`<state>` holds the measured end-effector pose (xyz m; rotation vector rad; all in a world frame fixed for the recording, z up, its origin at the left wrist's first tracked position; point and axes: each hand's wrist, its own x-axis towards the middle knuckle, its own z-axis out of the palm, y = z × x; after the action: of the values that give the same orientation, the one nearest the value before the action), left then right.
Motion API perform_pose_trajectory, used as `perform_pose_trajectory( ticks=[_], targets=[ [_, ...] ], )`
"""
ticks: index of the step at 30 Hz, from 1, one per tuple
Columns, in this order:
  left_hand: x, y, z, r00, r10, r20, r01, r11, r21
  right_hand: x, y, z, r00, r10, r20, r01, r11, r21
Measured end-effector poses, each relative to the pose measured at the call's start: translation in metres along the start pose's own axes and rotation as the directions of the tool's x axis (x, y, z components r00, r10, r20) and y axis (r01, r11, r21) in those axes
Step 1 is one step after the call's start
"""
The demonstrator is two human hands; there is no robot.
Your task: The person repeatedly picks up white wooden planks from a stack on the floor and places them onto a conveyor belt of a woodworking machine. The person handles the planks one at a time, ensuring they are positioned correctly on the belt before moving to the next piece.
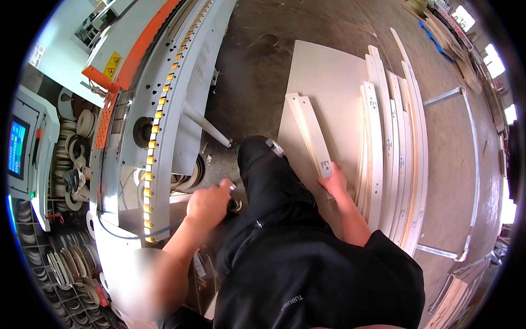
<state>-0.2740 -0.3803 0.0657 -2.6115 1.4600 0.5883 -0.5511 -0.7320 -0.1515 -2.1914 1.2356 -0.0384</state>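
My right hand [335, 180] is closed around the near end of narrow white board strips [312, 129]. At least two lie together there, slightly fanned, with holes at the far end and a printed label by my fingers. Under them is a large pale board [323, 71]. My left hand [210, 204] is beside my left thigh, near the machine's roller edge. Its fingers are curled and a little smeared. A small whitish bit [233, 187] shows at the fingertips, too small to name.
On my right, several long white strips [374, 142] are stacked on edge beside a metal frame [475, 164]. To my left runs a machine with yellow rollers [150, 160] and a control screen [19, 147]. Rolls of banding [74, 257] fill a rack behind it.
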Motion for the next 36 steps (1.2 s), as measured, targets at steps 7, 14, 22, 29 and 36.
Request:
perform_pose_trajectory(
  ticks=[7, 14, 22, 29, 36],
  targets=[
    [-0.011, -0.003, 0.014, 0.996, 0.023, -0.089, -0.016, 0.997, 0.079, -0.011, -0.003, 0.01, 0.994, -0.087, -0.065, 0.061, 0.942, -0.329],
    [-0.073, -0.038, -0.03, 0.988, -0.104, -0.117, 0.123, 0.978, 0.17, -0.002, -0.004, 0.029, 0.997, -0.055, -0.057, 0.039, 0.97, -0.241],
    [-0.207, -0.197, -0.062, 0.781, -0.203, -0.591, 0.485, 0.793, 0.369, 0.008, 0.007, 0.036, 0.982, -0.161, -0.097, 0.145, 0.978, -0.153],
    [-0.337, -0.369, -0.051, 0.273, -0.44, -0.855, 0.79, 0.609, -0.061, 0.035, -0.007, 0.043, 0.961, -0.272, -0.053, 0.266, 0.959, -0.096],
    [-0.399, -0.486, -0.016, -0.164, -0.768, -0.619, 0.458, 0.496, -0.738, 0.031, 0.035, 0.044, 0.957, -0.229, -0.18, 0.246, 0.966, 0.079]
  ],
)
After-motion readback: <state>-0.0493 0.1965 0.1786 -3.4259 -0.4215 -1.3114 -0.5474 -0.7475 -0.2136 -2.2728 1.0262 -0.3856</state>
